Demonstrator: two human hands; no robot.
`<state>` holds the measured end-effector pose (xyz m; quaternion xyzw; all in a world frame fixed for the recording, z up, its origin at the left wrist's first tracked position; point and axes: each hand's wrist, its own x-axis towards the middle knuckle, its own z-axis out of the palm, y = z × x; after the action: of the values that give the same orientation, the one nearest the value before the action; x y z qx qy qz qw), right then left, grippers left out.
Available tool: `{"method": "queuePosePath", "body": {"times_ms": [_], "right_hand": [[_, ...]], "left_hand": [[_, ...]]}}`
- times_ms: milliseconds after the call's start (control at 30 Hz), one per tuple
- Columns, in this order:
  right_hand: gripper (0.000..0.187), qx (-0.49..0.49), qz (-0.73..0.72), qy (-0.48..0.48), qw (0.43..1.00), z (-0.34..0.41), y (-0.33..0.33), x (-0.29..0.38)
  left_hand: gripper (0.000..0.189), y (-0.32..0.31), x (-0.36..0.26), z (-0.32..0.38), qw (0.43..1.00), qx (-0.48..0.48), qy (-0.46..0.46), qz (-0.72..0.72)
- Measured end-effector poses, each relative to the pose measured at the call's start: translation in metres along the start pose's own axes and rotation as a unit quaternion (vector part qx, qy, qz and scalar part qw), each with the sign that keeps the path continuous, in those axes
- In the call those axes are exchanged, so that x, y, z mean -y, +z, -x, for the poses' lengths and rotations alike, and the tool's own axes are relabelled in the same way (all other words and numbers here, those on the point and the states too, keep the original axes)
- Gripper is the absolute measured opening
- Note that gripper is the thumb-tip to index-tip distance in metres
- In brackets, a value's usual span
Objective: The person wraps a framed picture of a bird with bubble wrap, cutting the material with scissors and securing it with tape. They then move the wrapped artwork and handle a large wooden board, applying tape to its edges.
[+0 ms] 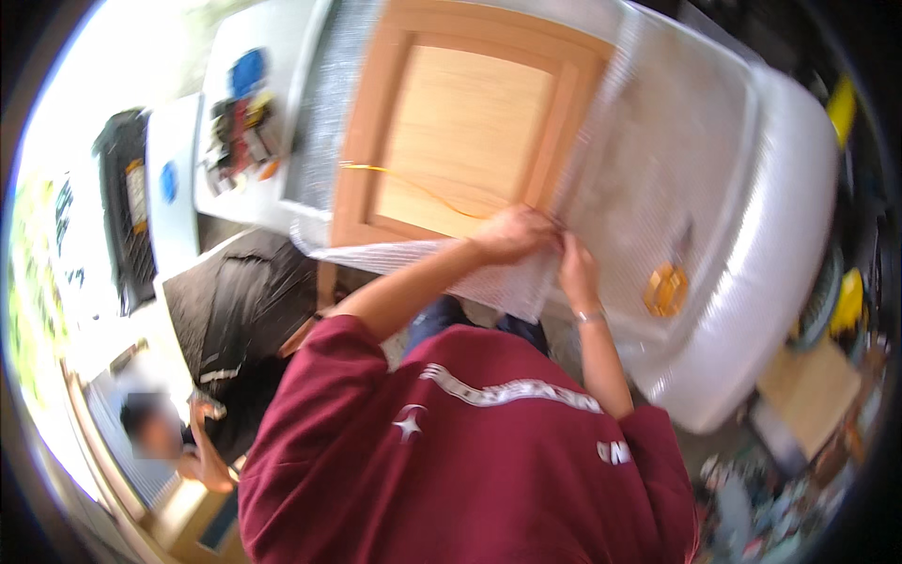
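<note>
A wooden cabinet door point(468, 134) with a pale centre panel lies on a sheet of bubble wrap point(676, 141). At its near right corner, my left hand point(518, 233) and my right hand point(579, 271) are close together, both gripping the bubble wrap edge. Motion blur hides the exact finger positions. A flap of the wrap hangs over the near edge below my left forearm. From the door's left side, a thin yellow-orange cord point(423, 189) runs across the panel to my left hand. Orange-handled scissors point(666, 289) lie on the wrap to the right of my right hand.
The thick bubble wrap roll point(768, 261) curves along the right. Several tools point(243, 137) sit on a white surface at the left. Another person point(204, 437) is at the lower left, near a dark covered surface point(239, 303). Mixed scraps point(761, 500) lie at lower right.
</note>
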<state>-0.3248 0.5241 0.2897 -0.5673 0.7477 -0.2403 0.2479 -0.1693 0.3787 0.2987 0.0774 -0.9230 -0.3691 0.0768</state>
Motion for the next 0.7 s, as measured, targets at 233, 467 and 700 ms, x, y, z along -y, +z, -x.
{"method": "queuePosePath", "body": {"times_ms": [233, 467, 700], "right_hand": [[0.018, 0.064, -0.01, 0.051, 0.997, -0.007, -0.009, 0.002], [0.017, 0.069, -0.017, -0.004, 0.997, -0.131, -0.069, 0.127], [0.02, 0.176, -0.213, -0.254, 0.927, -0.223, 0.137, 0.407]], "left_hand": [[0.022, 0.004, 0.002, -0.002, 0.994, -0.044, 0.053, -0.083], [0.011, 0.033, 0.011, -0.005, 0.977, -0.148, 0.058, -0.139], [0.009, 0.073, 0.018, -0.014, 0.968, -0.223, 0.031, -0.113]]}}
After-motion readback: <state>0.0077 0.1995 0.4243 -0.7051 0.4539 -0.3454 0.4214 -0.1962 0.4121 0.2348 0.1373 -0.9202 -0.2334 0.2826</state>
